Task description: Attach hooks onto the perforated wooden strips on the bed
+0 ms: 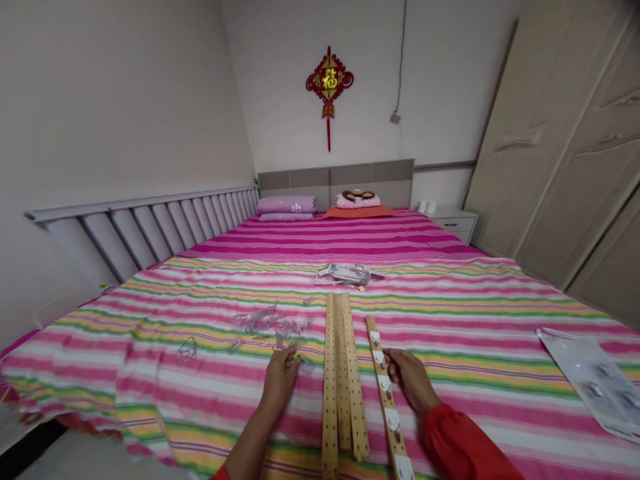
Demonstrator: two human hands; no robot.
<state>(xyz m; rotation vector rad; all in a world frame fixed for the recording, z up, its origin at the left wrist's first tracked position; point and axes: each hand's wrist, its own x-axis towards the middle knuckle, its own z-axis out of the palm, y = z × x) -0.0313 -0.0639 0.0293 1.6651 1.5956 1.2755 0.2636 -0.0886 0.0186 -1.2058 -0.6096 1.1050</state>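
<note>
My left hand (283,373) is closed, thumb and fingers pinching a small clear plastic packet (307,366) just above the bedspread. My right hand (411,377) has its fingers curled against a white adhesive hook (379,359) on a narrow wooden strip (371,325). Several such white hooks sit in a row along this strip. Between my hands lie several long wooden strips with small holes (343,373), side by side. Clear plastic packets with small parts (267,322) are scattered beyond my left hand.
All this rests on a striped bedspread (225,413). A clear plastic package (345,273) lies past the strips, and a larger flat one (593,380) at the right. A white radiator (165,227) runs along the left wall; a wardrobe (545,147) stands at right.
</note>
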